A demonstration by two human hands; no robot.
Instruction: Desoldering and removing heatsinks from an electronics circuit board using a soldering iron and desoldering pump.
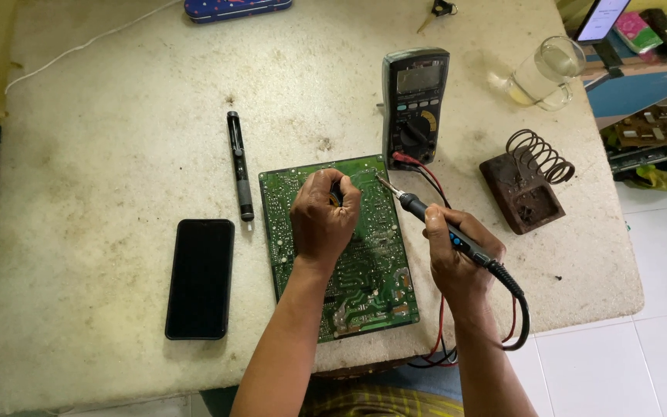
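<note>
Left hand [323,220]: fist pressed on the green circuit board [372,286] at table centre, pinning it; whatever it pinches is hidden.
Right hand [457,259]: closed around soldering iron [434,224], tip aimed at 10 o'clock toward the board.
Multimeter [414,104]: at 12 o'clock.

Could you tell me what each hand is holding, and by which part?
The right hand grips a black soldering iron by its handle. The left hand rests closed on the green circuit board; what it pinches cannot be told.

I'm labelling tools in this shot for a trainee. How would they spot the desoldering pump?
Start at the green circuit board in the middle of the white table. Just beyond its upper left corner lies the desoldering pump, above the black phone. It is the only slim black-and-grey pen-shaped tool without a cable.
</note>
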